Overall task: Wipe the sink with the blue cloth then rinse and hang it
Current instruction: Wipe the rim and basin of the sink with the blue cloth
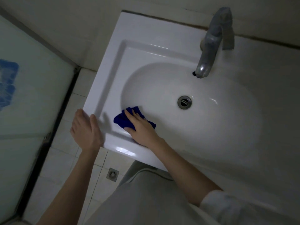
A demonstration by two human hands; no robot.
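1. Right grip (141,125): the fingers are nearly straight and laid flat on the blue cloth, pressing it down. The thumb lies along the cloth's near edge and nothing is curled round it. The forearm is bare, with a pale sleeve (227,207) bunched at the elbow.
2. Blue cloth (121,120): dark blue and bunched. It lies under the right grip's fingers and shows out ahead of them and to either side, on the bowl's left front slope.
3. Left grip (86,129): the fingers are relaxed and hold nothing. It rests on the sink's front-left corner, just left of the right grip and apart from the cloth.
4. Sink (113,67): white, with an oval bowl in a rectangular surround.
5. Drain (184,102): metal, right of and beyond the right grip, well apart from the cloth.
6. Faucet (209,46): dull metal, far beyond the right grip at the back rim, with its spout over the bowl.
7. Floor drain (112,174): square, set in the tiled floor, nearer the person than the left grip.
8. Frosted panel (32,103): far left of the left grip, with a blurred blue shape on it.
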